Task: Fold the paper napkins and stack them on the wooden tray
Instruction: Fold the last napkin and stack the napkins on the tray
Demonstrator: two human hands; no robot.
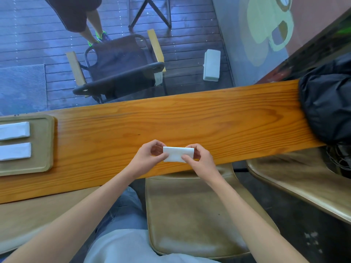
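A small white folded napkin [177,154] is held just above the near edge of the long wooden counter [190,118]. My left hand [147,158] pinches its left end and my right hand [199,158] pinches its right end. At the far left lies the wooden tray [44,145], cut off by the frame edge. Two folded white napkins rest on it side by side: a farther napkin [14,130] and a nearer napkin [15,151].
A black bag [326,109] sits on the counter's right end. Tan stool seats [190,215] stand below the counter's near edge. Beyond a glass pane are a folding chair [117,69], a white box [211,65] on the deck, and a person's legs [91,25].
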